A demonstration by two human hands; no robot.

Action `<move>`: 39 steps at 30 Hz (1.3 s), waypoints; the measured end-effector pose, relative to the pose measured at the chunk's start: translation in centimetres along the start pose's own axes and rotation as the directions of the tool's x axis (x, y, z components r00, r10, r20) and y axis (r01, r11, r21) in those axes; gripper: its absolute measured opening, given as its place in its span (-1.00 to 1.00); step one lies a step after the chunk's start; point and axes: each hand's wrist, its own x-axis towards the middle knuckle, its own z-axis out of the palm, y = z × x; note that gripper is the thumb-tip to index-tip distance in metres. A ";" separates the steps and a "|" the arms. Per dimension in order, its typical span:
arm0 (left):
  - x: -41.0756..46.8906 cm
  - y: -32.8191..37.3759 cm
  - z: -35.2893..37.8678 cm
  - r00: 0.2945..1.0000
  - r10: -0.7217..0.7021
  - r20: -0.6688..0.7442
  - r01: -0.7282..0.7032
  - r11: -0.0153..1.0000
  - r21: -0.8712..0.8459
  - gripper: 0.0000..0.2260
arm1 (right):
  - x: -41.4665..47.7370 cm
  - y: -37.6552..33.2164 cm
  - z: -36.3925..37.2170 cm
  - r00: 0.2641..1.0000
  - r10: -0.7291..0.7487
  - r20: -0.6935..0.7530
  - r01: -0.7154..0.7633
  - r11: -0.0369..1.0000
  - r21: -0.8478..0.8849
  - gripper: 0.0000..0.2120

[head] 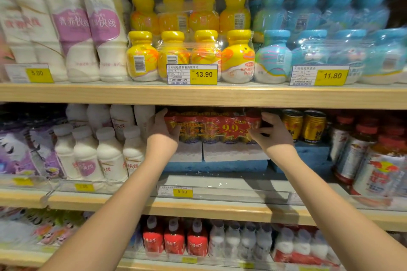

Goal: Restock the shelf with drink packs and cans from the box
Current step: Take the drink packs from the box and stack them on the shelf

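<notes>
Item: red drink pack (211,126), middle shelf (154,203).
Pack stood on white foam blocks (233,152), left of gold cans (304,126); left hand (161,127) and right hand (274,131) gripped its ends, fingers curled round it.

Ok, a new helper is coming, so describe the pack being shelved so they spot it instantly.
Find the middle wooden shelf. At its centre, on white foam blocks, sits a red wrapped pack held between the left hand and right hand. Only it has a yellow 9.9 starburst.
</notes>
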 end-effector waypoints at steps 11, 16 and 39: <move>-6.6 -0.4 -3.6 0.996 0.084 0.027 -0.081 0.991 -0.110 -0.56 | -7.8 -2.2 -1.4 0.999 -0.031 0.043 0.025 0.990 0.138 -0.42; -9.8 -1.6 -5.5 0.985 0.155 0.077 -0.121 0.936 -0.332 -0.49 | -13.4 -4.3 -1.5 0.996 -0.063 0.067 0.048 0.977 0.206 -0.45; -35.0 -28.0 -3.4 0.809 -0.126 0.574 0.347 0.891 -0.293 -0.50 | -47.2 10.1 11.2 0.849 0.425 0.314 -0.466 0.883 0.063 -0.42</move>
